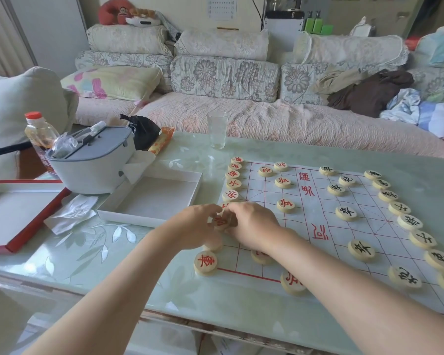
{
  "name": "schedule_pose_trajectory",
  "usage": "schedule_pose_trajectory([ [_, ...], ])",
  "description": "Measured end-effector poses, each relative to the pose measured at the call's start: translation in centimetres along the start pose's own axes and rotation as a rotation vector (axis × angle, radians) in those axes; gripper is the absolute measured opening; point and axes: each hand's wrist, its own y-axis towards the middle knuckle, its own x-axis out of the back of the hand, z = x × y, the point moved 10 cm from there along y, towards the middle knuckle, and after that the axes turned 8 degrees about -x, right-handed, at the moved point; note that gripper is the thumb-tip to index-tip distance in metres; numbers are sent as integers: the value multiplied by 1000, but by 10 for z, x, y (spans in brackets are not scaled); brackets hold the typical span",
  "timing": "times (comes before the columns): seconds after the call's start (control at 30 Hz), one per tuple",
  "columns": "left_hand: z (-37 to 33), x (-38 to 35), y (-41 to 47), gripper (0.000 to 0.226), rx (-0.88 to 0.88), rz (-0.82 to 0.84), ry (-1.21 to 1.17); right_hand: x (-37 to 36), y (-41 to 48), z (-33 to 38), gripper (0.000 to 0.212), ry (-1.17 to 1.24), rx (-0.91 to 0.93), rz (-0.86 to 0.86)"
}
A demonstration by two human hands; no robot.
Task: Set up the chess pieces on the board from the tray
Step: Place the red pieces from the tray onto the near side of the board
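A white sheet board (326, 226) with red grid lines lies on the table. Round wooden pieces with red characters line its left edge, among them one at the near corner (205, 262). Black-lettered pieces (405, 221) line the right edge. My left hand (190, 229) and my right hand (254, 226) meet over the left edge, fingers pinched together on one red-lettered piece (221, 222). Another piece (213, 243) is half hidden under my left hand. The white tray (151, 201) stands left of the board with no pieces in it.
A red-rimmed lid (18, 216) and crumpled paper (72, 213) lie at the left. A grey basket (92, 162), a red-capped bottle (39, 131) and a black bag (144, 131) stand behind the tray. A glass (217, 129) stands beyond the board. A sofa runs behind the table.
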Motion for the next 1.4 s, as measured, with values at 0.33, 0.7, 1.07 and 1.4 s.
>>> schedule_pose_trajectory([
  [0.33, 2, 1, 7, 42, -14, -17, 19, -2, 9, -5, 33, -32, -27, 6],
  [0.7, 5, 6, 3, 31, -21, -14, 101, -5, 6, -5, 21, 92, -34, 34],
  [1.07, 4, 17, 23, 49, -16, -61, 173, 24, 41, -30, 20, 62, -103, 24],
  [1.4, 0, 13, 39, 56, -51, -40, 309, 0, 49, -26, 17, 147, -66, 76],
])
